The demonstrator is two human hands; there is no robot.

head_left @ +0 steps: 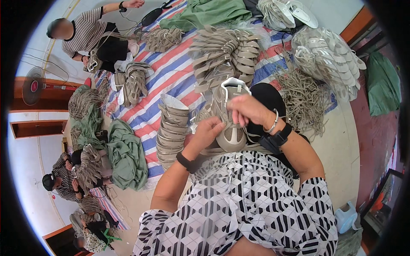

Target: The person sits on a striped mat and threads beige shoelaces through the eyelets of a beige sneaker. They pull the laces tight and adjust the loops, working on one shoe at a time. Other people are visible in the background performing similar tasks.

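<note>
A beige and grey sneaker upper [232,140] lies on my lap, its toe toward me and its white-lined collar pointing away. My left hand [208,131] grips its left side, thumb and fingers closed near the eyelets. Over the lacing area, my right hand [249,109] is closed in a pinch; whatever is between those fingertips is too small to make out. Beige laces [213,151] run across my lap under the toe. A fanned heap of similar uppers [226,53] spreads just beyond, and a stacked column of uppers [172,132] stands left of my left hand.
Loose laces [303,100] lie in a tangle at the right, below bagged uppers [329,59]. Green cloth [126,153] is bunched at the left on the striped sheet [147,113]. A co-worker [92,36] sits at the far left, near a fan [33,86]. A blue plastic stool [347,217] stands lower right.
</note>
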